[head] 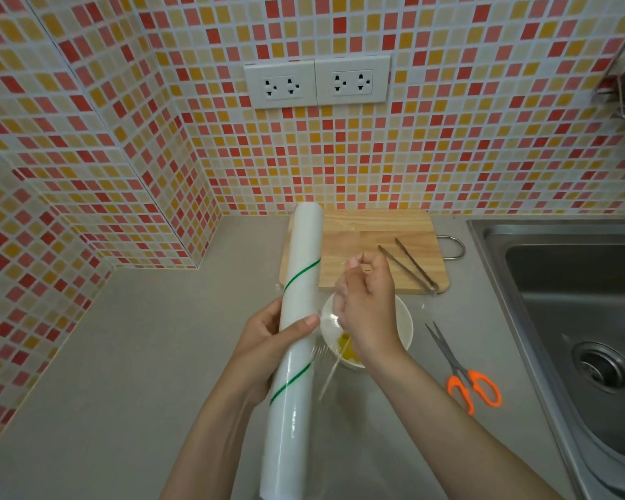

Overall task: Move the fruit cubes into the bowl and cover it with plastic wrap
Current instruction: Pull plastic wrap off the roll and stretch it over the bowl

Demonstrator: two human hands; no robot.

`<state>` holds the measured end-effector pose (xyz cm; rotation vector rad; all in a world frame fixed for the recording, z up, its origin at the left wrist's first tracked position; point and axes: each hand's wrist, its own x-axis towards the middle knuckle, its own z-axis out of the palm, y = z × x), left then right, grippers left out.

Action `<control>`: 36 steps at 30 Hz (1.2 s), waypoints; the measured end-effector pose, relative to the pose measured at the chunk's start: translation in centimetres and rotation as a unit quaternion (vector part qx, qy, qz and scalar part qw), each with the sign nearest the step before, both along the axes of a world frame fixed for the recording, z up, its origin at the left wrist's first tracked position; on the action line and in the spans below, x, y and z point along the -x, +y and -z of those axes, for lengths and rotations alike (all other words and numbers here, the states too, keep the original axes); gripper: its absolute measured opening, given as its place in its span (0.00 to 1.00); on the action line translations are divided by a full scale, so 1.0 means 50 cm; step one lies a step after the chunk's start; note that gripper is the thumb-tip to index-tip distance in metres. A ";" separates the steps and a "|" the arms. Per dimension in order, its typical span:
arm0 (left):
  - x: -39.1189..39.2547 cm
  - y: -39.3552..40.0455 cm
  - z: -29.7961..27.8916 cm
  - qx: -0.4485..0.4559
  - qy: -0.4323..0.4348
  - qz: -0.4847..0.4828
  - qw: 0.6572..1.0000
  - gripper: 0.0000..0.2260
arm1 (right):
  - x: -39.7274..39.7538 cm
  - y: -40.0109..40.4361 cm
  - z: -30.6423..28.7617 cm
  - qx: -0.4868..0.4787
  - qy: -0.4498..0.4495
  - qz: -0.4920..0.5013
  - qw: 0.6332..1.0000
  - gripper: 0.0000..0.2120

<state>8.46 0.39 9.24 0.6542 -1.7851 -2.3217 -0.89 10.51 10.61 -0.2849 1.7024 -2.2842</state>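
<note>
Over a grey bench [141, 355], the left hand [267, 341] wraps its grip around a plastic wrap roll [296, 337] while the right hand [367, 312] pinches the film's loose edge, apparently drawing a sheet across the white bowl [403, 328] holding yellow fruit cubes [347, 350]; scissors [462, 369] lie right.

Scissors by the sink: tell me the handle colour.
Orange handles on the scissors, with grey blades; seen in the head view, the only one.

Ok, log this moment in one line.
left hand: holds roll | right hand: pulling film over bowl | fruit: in bowl | scissors: unused
</note>
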 end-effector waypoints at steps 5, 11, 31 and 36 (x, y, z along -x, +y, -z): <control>0.018 0.015 -0.004 -0.089 -0.003 -0.018 0.996 0.25 | 0.020 0.003 0.011 -0.026 0.001 0.026 0.999 0.10; 0.031 0.043 -0.017 -0.152 0.006 -0.016 0.988 0.20 | 0.016 0.028 0.027 -0.021 -0.100 -0.016 0.995 0.09; 0.025 -0.025 -0.006 0.035 0.022 -0.072 0.997 0.27 | -0.120 0.110 0.057 0.013 -0.232 -0.185 0.955 0.08; 0.023 -0.023 -0.011 0.109 0.021 -0.053 0.992 0.38 | -0.109 0.137 0.063 -0.059 -0.197 -0.247 0.947 0.08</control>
